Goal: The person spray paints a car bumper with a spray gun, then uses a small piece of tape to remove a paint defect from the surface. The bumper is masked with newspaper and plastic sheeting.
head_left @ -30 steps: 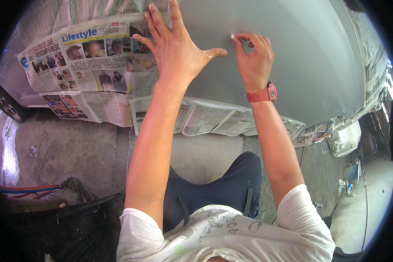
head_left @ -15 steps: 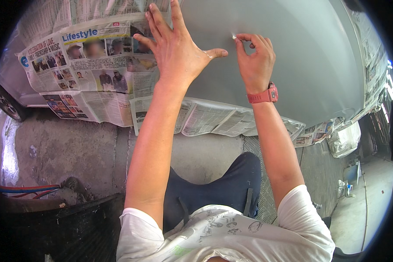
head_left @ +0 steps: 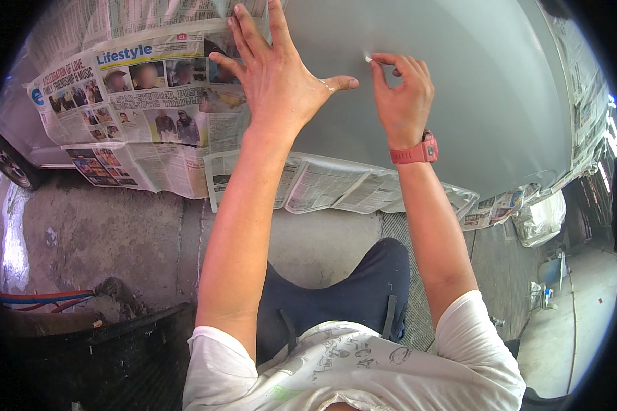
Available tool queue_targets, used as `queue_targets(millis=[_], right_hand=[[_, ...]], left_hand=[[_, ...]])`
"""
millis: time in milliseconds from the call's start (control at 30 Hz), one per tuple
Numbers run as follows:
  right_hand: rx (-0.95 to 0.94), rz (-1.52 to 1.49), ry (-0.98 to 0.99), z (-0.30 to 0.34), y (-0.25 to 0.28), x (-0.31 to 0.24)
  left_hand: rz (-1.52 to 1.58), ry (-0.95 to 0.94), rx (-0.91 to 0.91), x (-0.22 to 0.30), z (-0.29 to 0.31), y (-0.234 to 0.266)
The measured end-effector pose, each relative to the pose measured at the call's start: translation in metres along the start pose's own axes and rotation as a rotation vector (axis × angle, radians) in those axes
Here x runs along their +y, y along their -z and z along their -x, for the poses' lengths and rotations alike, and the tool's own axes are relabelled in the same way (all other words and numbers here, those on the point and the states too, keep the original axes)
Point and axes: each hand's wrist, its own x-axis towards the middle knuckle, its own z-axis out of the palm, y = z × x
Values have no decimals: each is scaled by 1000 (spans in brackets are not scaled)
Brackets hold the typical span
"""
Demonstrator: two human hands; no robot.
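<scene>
A smooth grey car body panel (head_left: 480,89) fills the upper right in front of me. My left hand (head_left: 279,82) is spread wide at the panel's left side, its fingers over the edge of the newspaper (head_left: 137,120) and its thumb reaching over bare grey; it holds nothing. White smears mark the skin near that thumb. My right hand (head_left: 406,99) pinches a small white piece (head_left: 368,59) between thumb and forefinger, close against the panel. What exactly this piece is cannot be made out. A pale spot shows on the panel beside its tip.
More newspaper (head_left: 343,186) hangs along the panel's lower edge. A car wheel (head_left: 12,159) stands at far left. Red and blue hoses (head_left: 44,297) lie near a black sheet-like thing (head_left: 110,356) at lower left. A whitish plastic-wrapped bundle (head_left: 541,219) is at right.
My right hand has shifted very slightly down and to the right with the white piece still pinched. My left hand keeps its place.
</scene>
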Motion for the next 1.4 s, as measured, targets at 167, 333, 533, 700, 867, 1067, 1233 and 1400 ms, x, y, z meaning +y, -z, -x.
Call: queue_targets(millis=[167,333,533,700,867,1067,1233,1400], right_hand=[[-19,19,16,-3,-2,1],[-30,50,-10,-3,-3,-2],[-43,50,-32,-4,0,-2],[-40,60,-38,-2,0,-2],[-25,38,-31,-3,0,-4],[-24,48,-17,-2,4,-4],[-21,21,-33,0,7,-7],[-23,5,-40,2,10,-3]], left_hand=[[-55,12,-19,-2,-2,-4],[-52,-19,106,-10,-4,-21],[-45,6,43,-8,-5,-18],[-14,12,-15,-2,-1,-2],[-23,0,40,-5,-2,-7],[9,6,-23,-5,-4,-4],[-61,-19,104,-10,-4,-22],[-50,-5,57,-9,-5,-18]])
